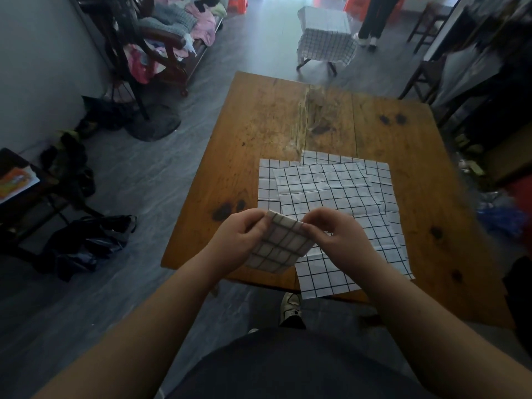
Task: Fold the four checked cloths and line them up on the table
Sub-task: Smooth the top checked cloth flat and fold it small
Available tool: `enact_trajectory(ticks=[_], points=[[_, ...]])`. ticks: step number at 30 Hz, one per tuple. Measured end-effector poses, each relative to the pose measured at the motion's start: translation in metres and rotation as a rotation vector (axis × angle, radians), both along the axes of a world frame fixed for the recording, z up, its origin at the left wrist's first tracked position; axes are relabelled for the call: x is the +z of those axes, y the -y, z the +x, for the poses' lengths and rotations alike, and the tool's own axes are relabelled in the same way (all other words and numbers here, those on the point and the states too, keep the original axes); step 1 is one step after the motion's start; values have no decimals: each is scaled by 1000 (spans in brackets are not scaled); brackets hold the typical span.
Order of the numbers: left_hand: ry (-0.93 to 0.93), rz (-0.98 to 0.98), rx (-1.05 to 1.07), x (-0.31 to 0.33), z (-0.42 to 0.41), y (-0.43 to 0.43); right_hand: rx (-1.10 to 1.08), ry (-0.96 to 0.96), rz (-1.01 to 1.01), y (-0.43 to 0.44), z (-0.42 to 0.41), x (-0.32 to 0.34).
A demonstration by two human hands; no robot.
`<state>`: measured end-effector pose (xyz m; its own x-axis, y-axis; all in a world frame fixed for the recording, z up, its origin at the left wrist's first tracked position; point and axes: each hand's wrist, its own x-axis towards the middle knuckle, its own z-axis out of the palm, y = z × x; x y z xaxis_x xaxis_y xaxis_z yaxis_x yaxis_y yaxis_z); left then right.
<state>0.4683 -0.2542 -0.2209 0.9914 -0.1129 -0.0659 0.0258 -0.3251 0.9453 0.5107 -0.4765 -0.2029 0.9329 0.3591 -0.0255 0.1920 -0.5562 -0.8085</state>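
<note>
A small folded checked cloth point(280, 246) is held in the air above the near edge of the wooden table point(259, 133). My left hand point(236, 240) grips its left side and my right hand point(334, 234) pinches its upper right corner. Behind and under my hands, unfolded white checked cloths point(325, 191) lie flat in an overlapping pile on the table. The nearest one point(325, 279) hangs a little over the table's front edge. How many cloths are in the pile is not clear.
A stool draped with a checked cloth point(326, 36) stands beyond the table, with a person's legs point(374, 21) beside it. Dark bags point(89, 243) and clutter lie on the floor to the left. Chairs point(423, 76) stand at the right.
</note>
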Motion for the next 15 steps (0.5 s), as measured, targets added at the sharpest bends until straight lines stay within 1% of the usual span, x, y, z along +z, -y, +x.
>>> enact_trajectory(ticks=[3, 6, 10, 15], points=[[-4, -9, -19, 0, -2, 4, -2, 31, -13, -1, -4, 1], [40, 34, 28, -1, -1, 13, 10, 57, -40, 0, -5, 2], [67, 25, 71, -2, 1, 21, -3, 73, -47, 2, -5, 3], [67, 44, 40, -1, 1, 27, 67, 95, -96, 5, -8, 2]])
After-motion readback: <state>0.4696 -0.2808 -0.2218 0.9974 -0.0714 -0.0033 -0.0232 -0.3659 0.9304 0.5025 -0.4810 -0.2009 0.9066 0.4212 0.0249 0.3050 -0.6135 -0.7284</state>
